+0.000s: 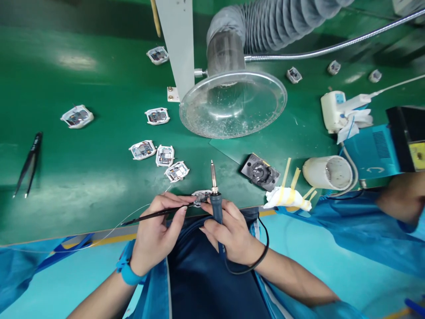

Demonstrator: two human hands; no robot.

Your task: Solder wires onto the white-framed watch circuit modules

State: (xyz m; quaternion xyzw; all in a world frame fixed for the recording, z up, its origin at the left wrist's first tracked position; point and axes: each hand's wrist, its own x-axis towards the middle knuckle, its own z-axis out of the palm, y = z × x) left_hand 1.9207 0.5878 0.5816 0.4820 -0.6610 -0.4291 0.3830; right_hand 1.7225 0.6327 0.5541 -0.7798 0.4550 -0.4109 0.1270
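My left hand (pixel 158 230) is closed around black tweezers (pixel 152 215), whose tips reach a small white-framed circuit module (pixel 201 197) at the table's near edge. My right hand (pixel 229 230) grips a soldering iron (pixel 215 192) by its dark blue handle, tip pointing up and away. Its fingertips also touch the module. The iron's black cable (pixel 259 257) loops past my right wrist. A thin strand of solder wire (pixel 133 215) runs off to the left across the table.
Several more modules (pixel 165 156) lie on the green table. A clear fume-extractor hood (pixel 232 104) on a grey hose hangs ahead. Spare tweezers (pixel 29 164) lie far left. A black holder (pixel 260 172), white cup (pixel 328 173) and blue soldering station (pixel 372 153) are right. Another person's arm (pixel 398 199) enters at right.
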